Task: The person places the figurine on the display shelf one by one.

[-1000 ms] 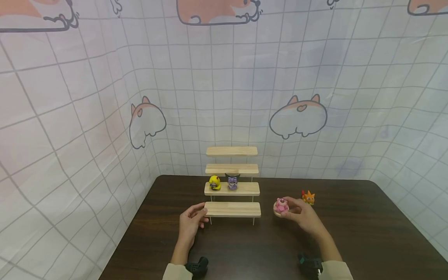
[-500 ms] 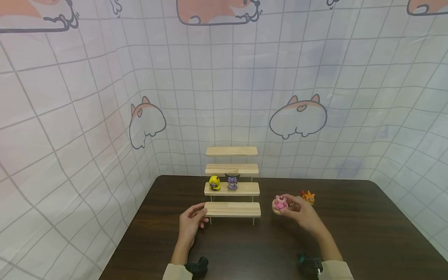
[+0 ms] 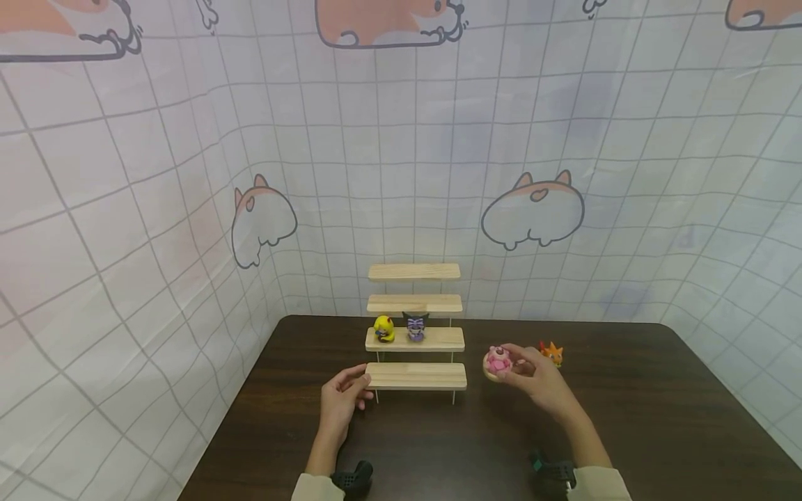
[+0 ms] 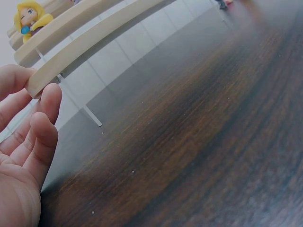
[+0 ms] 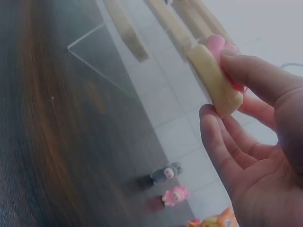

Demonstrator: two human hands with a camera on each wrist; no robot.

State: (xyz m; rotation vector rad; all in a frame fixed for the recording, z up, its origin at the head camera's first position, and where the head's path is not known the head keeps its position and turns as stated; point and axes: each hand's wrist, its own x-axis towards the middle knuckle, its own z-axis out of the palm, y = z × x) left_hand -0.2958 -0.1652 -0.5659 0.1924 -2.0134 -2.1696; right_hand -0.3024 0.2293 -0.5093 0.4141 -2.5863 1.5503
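Observation:
A tiered wooden display stand [image 3: 416, 376] stands mid-table. My left hand [image 3: 341, 396] pinches the left end of its lowest board, with the thumb above and fingers below in the left wrist view. To the right of the stand, my right hand [image 3: 541, 383] grips a pink bear figurine [image 3: 498, 360] on a round cream base [image 5: 215, 82], held clear of the table. On the second board from the bottom sit a yellow-haired figurine [image 3: 384, 329] and a purple figurine with black pointed ears [image 3: 415, 327]. The lowest board bears nothing.
Behind my right hand is an orange figurine [image 3: 554, 353]. The right wrist view also shows a dark grey figurine [image 5: 165, 173] and a small pink one [image 5: 175, 195] on the dark wooden table [image 3: 426, 445]. A gridded cloth [image 3: 401, 174] hangs behind and at both sides.
My right hand has moved slightly left and up, bringing the pink bear figurine closer to the stand. The left hand has kept its grip on the lowest board.

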